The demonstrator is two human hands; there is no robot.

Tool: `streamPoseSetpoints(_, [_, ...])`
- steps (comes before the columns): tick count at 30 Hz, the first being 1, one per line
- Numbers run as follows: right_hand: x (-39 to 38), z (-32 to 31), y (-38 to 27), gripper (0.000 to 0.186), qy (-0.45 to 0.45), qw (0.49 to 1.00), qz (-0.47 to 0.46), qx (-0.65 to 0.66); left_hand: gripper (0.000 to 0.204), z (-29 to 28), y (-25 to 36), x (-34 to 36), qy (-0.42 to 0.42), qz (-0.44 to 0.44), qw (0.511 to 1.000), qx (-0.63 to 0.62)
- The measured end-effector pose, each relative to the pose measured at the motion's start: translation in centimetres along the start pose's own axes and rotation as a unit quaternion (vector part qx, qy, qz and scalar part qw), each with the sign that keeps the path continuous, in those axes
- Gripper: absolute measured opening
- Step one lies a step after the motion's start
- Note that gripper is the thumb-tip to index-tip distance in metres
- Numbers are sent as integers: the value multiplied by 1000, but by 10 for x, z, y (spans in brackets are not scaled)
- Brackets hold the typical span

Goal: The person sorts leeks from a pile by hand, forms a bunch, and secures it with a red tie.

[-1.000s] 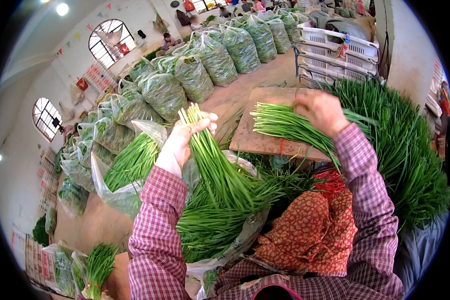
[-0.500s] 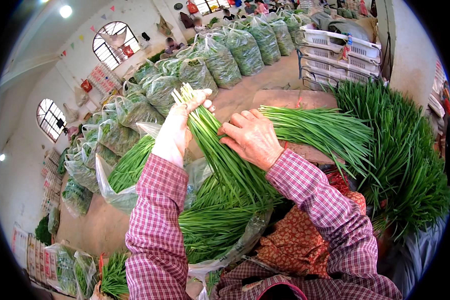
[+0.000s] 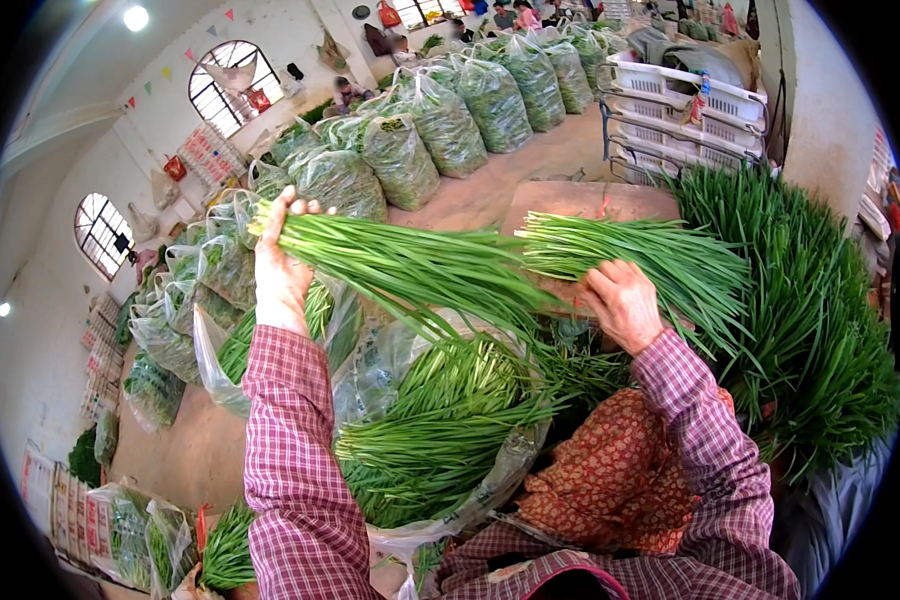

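Currently, left hand point(image 3: 281, 268) grips green bundle point(image 3: 400, 256); right hand point(image 3: 625, 304) by leaf pile point(image 3: 645, 245), hold unclear.

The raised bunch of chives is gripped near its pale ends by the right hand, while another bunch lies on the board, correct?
Not quite: the head view shows the left hand, not the right hand, gripping the raised bunch of chives near its pale ends. Another bunch does lie on the board.
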State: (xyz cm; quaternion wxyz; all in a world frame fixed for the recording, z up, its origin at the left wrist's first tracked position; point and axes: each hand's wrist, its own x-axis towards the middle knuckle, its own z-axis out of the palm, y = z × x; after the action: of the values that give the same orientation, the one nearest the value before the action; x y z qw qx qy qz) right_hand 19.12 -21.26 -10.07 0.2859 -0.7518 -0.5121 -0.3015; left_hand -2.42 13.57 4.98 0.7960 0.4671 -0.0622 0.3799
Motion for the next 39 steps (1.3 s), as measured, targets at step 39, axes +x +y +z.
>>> streamPoseSetpoints(39, [30, 1, -111, 9, 65, 941, 101, 318, 25, 73, -24, -48, -126, 154, 979, 49])
